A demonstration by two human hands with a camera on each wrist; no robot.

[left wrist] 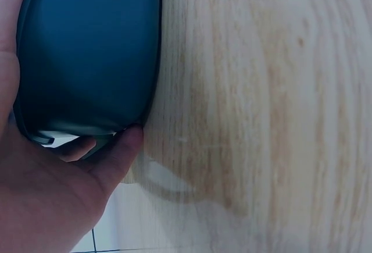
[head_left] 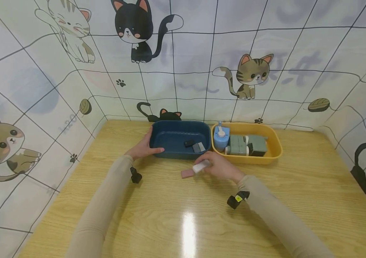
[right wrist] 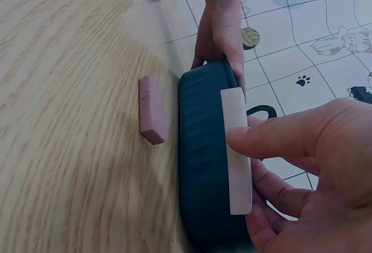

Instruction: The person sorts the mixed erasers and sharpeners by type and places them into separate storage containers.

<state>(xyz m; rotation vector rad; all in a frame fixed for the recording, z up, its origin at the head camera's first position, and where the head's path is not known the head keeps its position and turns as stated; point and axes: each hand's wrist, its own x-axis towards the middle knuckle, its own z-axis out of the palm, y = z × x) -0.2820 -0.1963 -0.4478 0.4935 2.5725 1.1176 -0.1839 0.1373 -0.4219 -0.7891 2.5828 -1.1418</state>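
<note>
At the left end of a dark blue bin (head_left: 170,155), my left hand (head_left: 142,146) grips the wall, its thumb along the front rim. The left wrist view shows that hand (left wrist: 52,189) close around the end of the bin. My right hand (head_left: 220,165) pinches a white eraser-like block (right wrist: 238,177) between thumb and fingers, just in front of the bin. A pink eraser-like block (head_left: 187,173) lies on the table below it. Inside the bin are a black block (head_left: 189,143), a dark grey block (head_left: 196,148) and a light grey block (head_left: 201,146).
Right of the blue bin, close against it, stands a yellow bin (head_left: 276,157). It holds a blue item (head_left: 221,139) with a white round top and several grey-green items (head_left: 237,145). Behind both bins rises a wall (head_left: 196,86) with cat drawings.
</note>
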